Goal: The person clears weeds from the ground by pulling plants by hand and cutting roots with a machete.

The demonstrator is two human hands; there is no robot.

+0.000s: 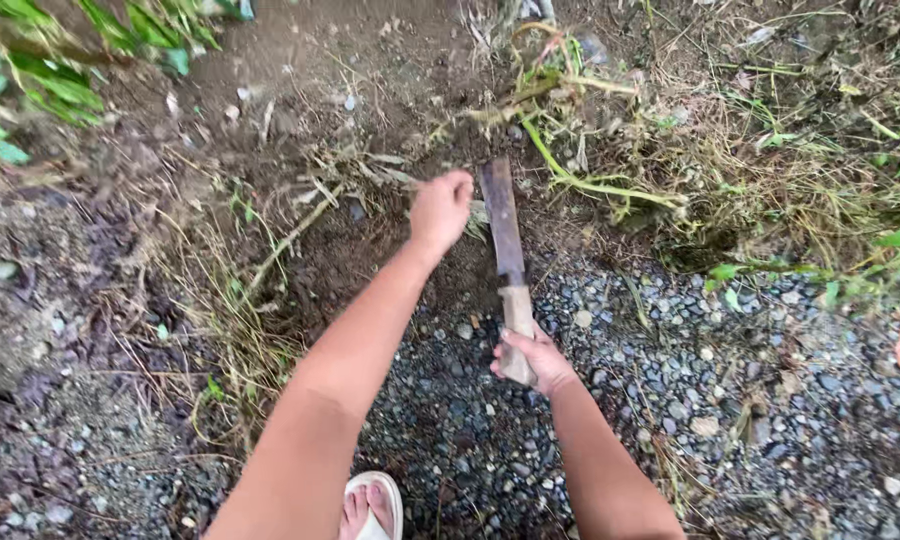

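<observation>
Right hand [533, 357] grips machete [504, 235]: rusty dark blade, pale wooden handle

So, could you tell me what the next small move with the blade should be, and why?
Probably a short chop at the base of the green stalk. The right hand holds the machete pointed that way, and the left hand, closed on dry stems, sits close beside the blade, so keep it clear.
</observation>
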